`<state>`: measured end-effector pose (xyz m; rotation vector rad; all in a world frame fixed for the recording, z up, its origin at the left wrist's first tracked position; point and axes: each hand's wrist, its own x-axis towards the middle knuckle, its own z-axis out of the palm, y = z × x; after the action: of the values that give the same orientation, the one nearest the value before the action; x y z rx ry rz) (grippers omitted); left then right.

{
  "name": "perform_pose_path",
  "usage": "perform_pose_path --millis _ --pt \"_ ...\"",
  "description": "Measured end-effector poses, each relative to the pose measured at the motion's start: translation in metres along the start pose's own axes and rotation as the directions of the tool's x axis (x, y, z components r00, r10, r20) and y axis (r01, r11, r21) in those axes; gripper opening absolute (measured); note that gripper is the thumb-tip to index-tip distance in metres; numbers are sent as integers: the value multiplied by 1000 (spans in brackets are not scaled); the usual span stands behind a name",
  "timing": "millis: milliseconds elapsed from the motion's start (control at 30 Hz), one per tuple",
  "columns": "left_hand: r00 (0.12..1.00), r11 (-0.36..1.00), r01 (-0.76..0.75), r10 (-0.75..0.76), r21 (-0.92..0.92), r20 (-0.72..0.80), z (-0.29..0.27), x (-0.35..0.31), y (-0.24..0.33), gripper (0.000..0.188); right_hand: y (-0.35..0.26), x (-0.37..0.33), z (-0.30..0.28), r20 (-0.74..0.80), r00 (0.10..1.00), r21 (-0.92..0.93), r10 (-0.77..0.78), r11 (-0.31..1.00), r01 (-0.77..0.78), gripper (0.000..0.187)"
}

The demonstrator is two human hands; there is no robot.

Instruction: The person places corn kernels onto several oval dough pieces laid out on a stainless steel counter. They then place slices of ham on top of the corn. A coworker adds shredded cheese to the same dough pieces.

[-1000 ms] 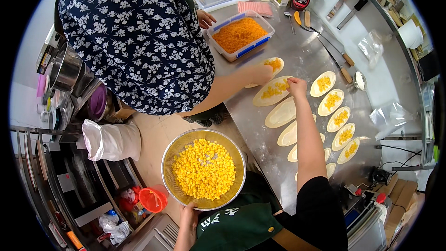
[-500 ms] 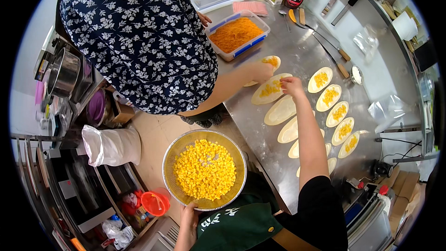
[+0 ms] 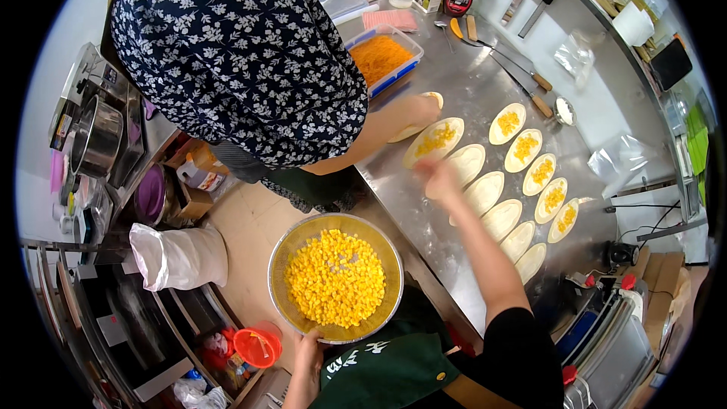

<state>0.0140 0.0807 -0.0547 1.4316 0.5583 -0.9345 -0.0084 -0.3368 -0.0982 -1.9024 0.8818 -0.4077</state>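
Note:
My left hand (image 3: 309, 352) is closed on the near rim of a perforated metal strainer bowl (image 3: 392, 274), which holds a heap of yellow corn kernels (image 3: 335, 276). My right hand (image 3: 435, 179) is over the table's left side, beside a plain oval of dough (image 3: 467, 160); motion blurs its fingers. Just beyond it lies a dough oval topped with corn (image 3: 434, 141). Several plain ovals run toward me in a row, and to their right a second row of ovals (image 3: 524, 149) carries corn. A co-worker's blurred hand (image 3: 421, 110) is at the farthest oval.
A person in a floral top (image 3: 235, 60) stands at the left, leaning over the steel table (image 3: 447, 250). A plastic box of orange shreds (image 3: 413, 60) is beyond the dough. Knives (image 3: 522, 87) and a small strainer (image 3: 564, 111) lie at the back right. A white sack (image 3: 178, 257) stands on the floor.
My right hand has moved from the corn-topped oval leftward and nearer to me, toward the table edge. The view has shifted slightly. My left hand still holds the strainer bowl.

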Motion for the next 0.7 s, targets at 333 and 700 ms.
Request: perform_pose_path --millis 333,700 --pt "990 992 -29 12 121 140 -7 8 2 51 -107 -153 143 743 666 -338 -66 821 459 77" --pt "980 986 -3 -30 169 195 -14 13 -4 53 -87 -195 164 578 742 -324 -339 740 590 14"
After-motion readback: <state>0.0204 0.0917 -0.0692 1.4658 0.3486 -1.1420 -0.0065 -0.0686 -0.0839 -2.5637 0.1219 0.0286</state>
